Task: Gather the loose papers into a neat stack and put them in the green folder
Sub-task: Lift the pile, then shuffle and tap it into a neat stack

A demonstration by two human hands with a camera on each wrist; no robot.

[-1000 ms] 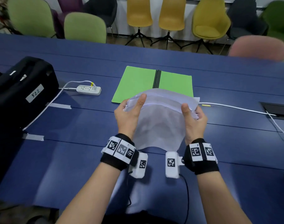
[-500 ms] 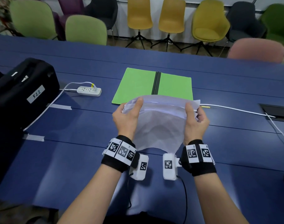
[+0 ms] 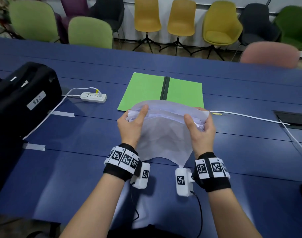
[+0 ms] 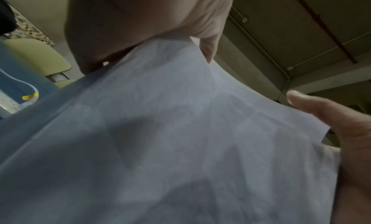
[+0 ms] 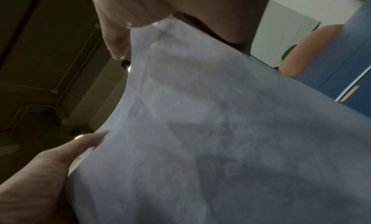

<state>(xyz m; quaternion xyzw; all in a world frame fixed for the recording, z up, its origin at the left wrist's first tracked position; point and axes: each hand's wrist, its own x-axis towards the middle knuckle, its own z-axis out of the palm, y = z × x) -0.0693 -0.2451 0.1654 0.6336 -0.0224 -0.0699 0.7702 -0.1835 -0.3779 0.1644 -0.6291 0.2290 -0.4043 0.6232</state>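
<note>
A stack of white papers (image 3: 165, 134) stands on edge on the blue table (image 3: 78, 160), bowed toward me at the top. My left hand (image 3: 132, 123) grips its left side, thumb on the near face. My right hand (image 3: 200, 127) grips the right side the same way. The sheet edges at the top are slightly fanned. Both wrist views are filled by the papers (image 4: 180, 140) (image 5: 220, 140), with a thumb at the edge of each. The green folder (image 3: 143, 90) lies open and flat just beyond the papers, its black spine in the middle.
A black bag (image 3: 21, 100) sits at the left. A white power strip (image 3: 93, 97) with its cable lies left of the folder. A white cable (image 3: 249, 116) runs right toward a table hatch (image 3: 294, 119). Chairs (image 3: 146, 16) line the far side.
Both hands have drawn slightly nearer me with the papers, and the top of the stack bows more. The grip is unchanged.
</note>
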